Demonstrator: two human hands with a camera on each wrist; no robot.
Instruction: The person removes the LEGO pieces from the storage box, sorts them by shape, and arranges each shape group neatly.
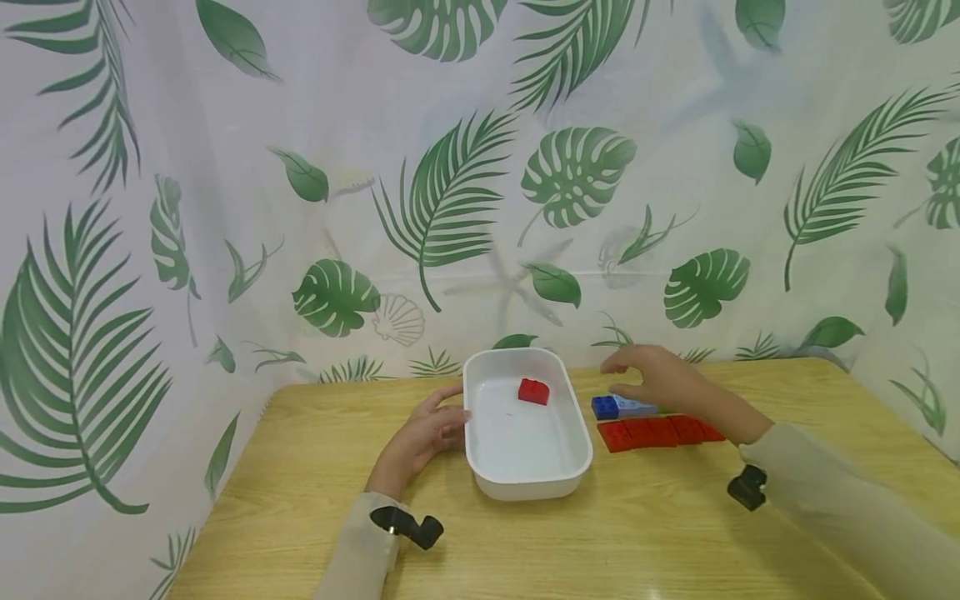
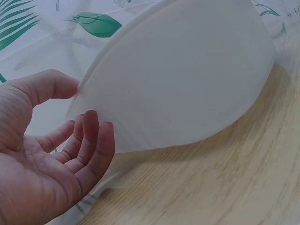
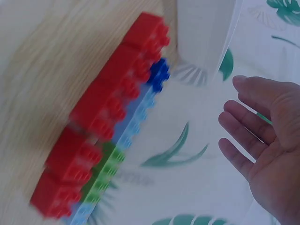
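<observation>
A white plastic tub (image 1: 525,454) stands on the table with one red toy brick (image 1: 533,392) inside. My left hand (image 1: 426,433) holds the tub's left side; in the left wrist view the thumb (image 2: 63,85) meets the rim and the bent fingers (image 2: 96,140) are at the outer wall. Above the bricks right of the tub hovers my right hand (image 1: 663,383), holding nothing, with its fingers loosely bent and apart. Below it lies a row of several red bricks (image 1: 652,432). Behind that row are a dark blue brick (image 1: 604,407), light blue bricks (image 3: 133,119) and green bricks (image 3: 104,171).
The wooden table (image 1: 300,483) reaches back to a white leaf-patterned cloth (image 1: 337,208), which hangs behind and at both sides. A black wrist camera (image 1: 408,527) is strapped to the left sleeve and another wrist camera (image 1: 747,487) to the right one.
</observation>
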